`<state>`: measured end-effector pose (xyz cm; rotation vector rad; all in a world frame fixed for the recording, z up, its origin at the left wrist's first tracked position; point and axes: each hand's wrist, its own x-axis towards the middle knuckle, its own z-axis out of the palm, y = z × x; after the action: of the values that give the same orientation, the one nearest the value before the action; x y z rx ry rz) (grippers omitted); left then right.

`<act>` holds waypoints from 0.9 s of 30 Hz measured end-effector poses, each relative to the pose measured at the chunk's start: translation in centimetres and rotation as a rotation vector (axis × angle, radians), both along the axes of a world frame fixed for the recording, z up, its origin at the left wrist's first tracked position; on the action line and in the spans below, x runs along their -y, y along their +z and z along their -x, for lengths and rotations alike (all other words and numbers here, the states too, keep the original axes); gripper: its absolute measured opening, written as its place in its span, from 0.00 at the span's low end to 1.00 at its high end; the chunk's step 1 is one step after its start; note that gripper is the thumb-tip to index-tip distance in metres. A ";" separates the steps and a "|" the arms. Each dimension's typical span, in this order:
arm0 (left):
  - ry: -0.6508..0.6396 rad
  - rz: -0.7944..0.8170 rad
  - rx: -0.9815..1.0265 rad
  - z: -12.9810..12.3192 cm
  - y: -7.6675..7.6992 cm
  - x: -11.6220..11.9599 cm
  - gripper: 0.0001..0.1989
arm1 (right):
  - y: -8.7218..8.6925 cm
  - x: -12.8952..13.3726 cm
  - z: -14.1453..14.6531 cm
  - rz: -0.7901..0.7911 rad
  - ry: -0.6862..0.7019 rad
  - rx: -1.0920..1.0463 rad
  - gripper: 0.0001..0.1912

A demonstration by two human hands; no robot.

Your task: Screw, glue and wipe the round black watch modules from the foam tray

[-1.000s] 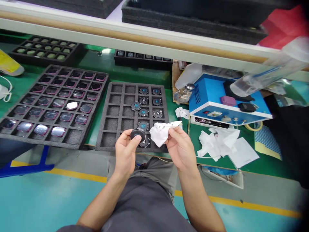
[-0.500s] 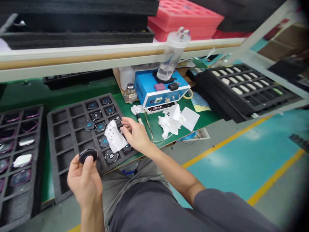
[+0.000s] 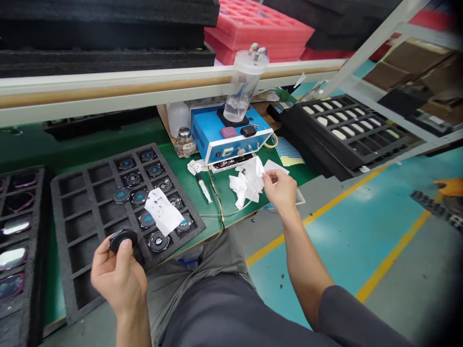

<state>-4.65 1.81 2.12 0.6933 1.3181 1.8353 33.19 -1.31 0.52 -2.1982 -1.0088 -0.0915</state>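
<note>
One dark disc, where?

Left hand, fingers closed on its edge, over the foam tray. Right hand pinches white tissue.

Handling?

Likely light, stiff, smooth enough to slip; face could scratch. Hold by the rim (thumb overlaps the near side).

Markings?

Jar label: present, lettering too small to read.

Marks on glass jar, too blurred to read, pale lettering on small black box, also illegible
</note>
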 end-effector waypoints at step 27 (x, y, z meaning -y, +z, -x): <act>-0.017 -0.046 -0.026 0.0 -0.6 0.8 0.19 | 3.9 -0.4 5.2 -0.286 0.400 -0.755 0.15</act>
<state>-4.64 1.05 1.55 0.7527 1.2864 1.8538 28.00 -0.86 4.43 -1.5251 -0.8907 0.6822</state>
